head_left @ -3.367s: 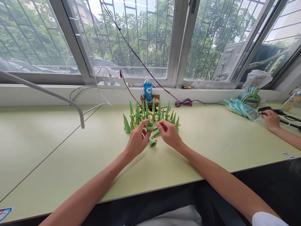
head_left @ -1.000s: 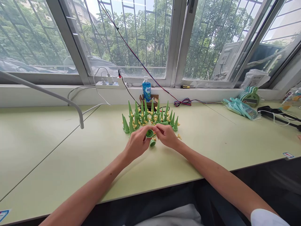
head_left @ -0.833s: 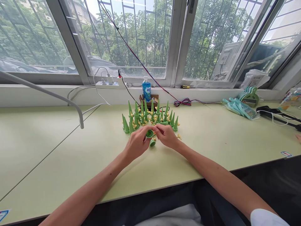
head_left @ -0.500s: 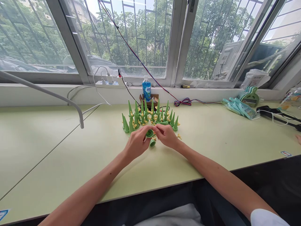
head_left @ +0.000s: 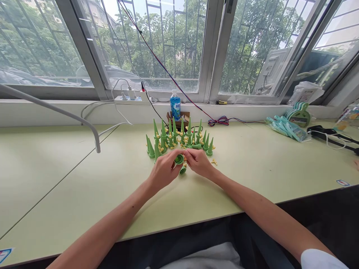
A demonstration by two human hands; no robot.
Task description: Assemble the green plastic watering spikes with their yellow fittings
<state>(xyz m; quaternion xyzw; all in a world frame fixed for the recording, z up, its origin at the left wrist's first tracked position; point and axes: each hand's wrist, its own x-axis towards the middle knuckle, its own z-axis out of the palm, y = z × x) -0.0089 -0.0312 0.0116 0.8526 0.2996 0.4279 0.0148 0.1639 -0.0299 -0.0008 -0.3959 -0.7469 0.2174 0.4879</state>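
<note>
My left hand is closed around a green cone, whose round, hollow base faces me. The fingers of my right hand are pinched together at the cone's right side, touching my left fingertips; whatever they grip is too small to make out. Below the held cone, another green cone piece lies on the table. Several upright green cones with small yellow pieces among them stand just beyond my hands. A loose yellow piece rests to the right of my right hand.
Behind the cones are a blue bottle and a cardboard box. Coiled cable lies by the window wall. Teal packets and a black strap are at the right. A grey curved tube crosses the left.
Both hands hold nearly the same pose, and the held cone is tilted slightly differently. The whole view has shifted a little.
</note>
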